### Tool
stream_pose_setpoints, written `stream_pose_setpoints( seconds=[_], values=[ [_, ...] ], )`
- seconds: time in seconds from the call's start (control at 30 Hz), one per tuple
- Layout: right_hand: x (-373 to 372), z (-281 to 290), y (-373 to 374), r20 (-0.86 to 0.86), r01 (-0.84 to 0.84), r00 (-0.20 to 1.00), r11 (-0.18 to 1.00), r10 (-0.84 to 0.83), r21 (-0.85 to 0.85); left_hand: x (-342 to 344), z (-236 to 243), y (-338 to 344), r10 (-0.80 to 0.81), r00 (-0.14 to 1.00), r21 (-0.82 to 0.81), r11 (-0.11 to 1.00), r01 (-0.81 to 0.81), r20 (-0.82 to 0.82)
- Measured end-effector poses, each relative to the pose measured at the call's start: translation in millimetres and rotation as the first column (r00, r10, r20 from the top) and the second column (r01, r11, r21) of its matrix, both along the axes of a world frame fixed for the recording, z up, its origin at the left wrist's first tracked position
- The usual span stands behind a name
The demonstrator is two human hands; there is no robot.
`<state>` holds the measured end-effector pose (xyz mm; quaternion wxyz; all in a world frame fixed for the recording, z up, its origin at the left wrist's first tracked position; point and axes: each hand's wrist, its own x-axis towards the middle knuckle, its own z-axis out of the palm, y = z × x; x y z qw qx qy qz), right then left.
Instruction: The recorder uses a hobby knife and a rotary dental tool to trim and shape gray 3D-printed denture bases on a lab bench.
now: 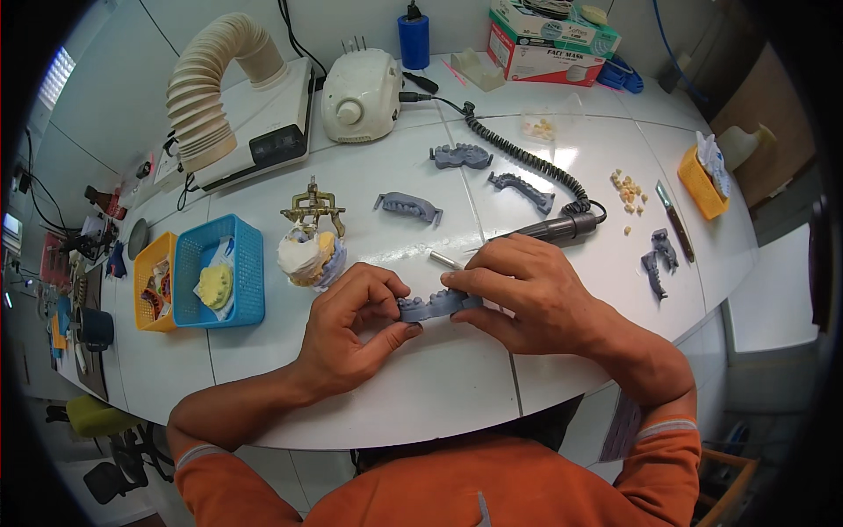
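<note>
Fingers (379,279) of left hand (345,329) and right hand (546,300) pinch a curved grey plastic-looking dental model (435,306) at six o'clock; I'd brace both ends gently.

Four grey, curved dental-arch models (430,308): one at centre, three upper centre; at right, small grey pieces (653,270), probably two. Two yellow perforated plastic baskets (160,323), left and upper right. One blue perforated plastic basket (251,277), left. One brass-coloured metal articulator (313,211), left of centre. One left hand (345,329), one right hand (546,294), centre.
</note>
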<state>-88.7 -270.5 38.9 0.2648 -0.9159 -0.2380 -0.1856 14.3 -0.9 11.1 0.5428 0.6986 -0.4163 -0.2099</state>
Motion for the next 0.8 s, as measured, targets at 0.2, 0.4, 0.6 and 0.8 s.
stream_pose_setpoints(
  seconds=[0.2,0.4,0.6,0.8],
  values=[
    [-0.7,0.9,0.1,-0.001,-0.010,1.000,1.000,0.010,-0.011,-0.9,-1.8,-2.8,0.021,1.000,-0.024,1.000,-0.020,0.009],
    [-1.7,0.7,1.6,0.002,-0.020,1.000,1.000,0.020,-0.002,-0.8,0.6,-1.7,0.005,1.000,0.033,0.999,-0.004,-0.016],
    [0.0,0.6,0.6,0.002,-0.018,1.000,1.000,0.018,-0.009,-0.4,2.8,-2.7,0.006,1.000,0.047,0.999,-0.005,-0.007],
    [0.3,-1.0,0.4,0.007,-0.020,1.000,1.000,0.020,0.000,-0.5,-0.3,-2.9,0.007,1.000,0.004,1.000,-0.007,0.024]
  ],
)
